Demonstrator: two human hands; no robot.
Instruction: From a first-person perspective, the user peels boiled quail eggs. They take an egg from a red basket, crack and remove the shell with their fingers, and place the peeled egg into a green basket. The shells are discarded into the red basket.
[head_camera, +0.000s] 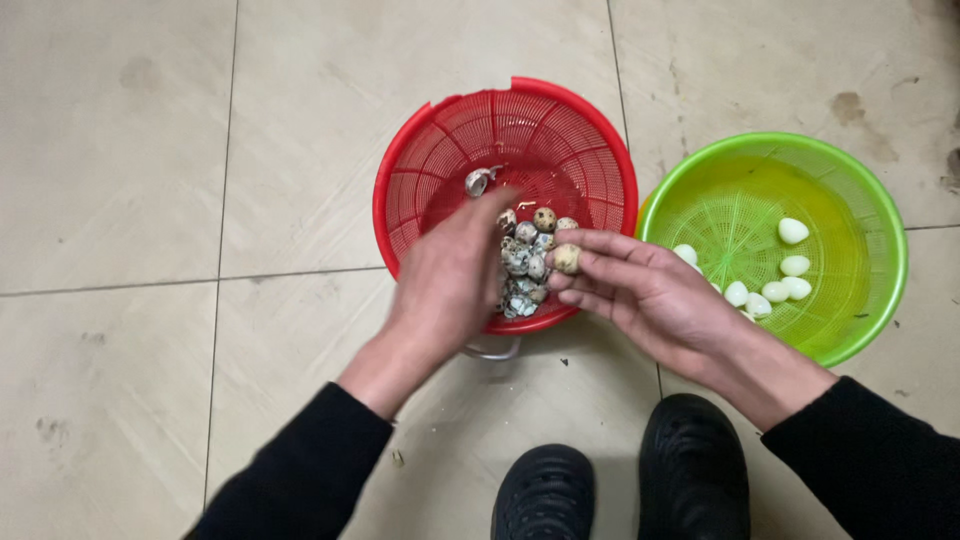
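Pinching a speckled egg (567, 258), right hand (650, 295) over red basket rim (385, 180); left hand (450, 280) seemingly loose, empty.

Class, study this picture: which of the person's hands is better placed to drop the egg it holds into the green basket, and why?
Probably the right hand: it pinches a speckled egg in its fingertips and lies next to the green basket of peeled eggs. The left hand hovers over the red basket.

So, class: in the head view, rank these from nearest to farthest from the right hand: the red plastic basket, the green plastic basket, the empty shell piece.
1. Red plastic basket, under the right hand fingertips.
2. Green plastic basket, just right.
3. Empty shell piece, far left inside the red one.
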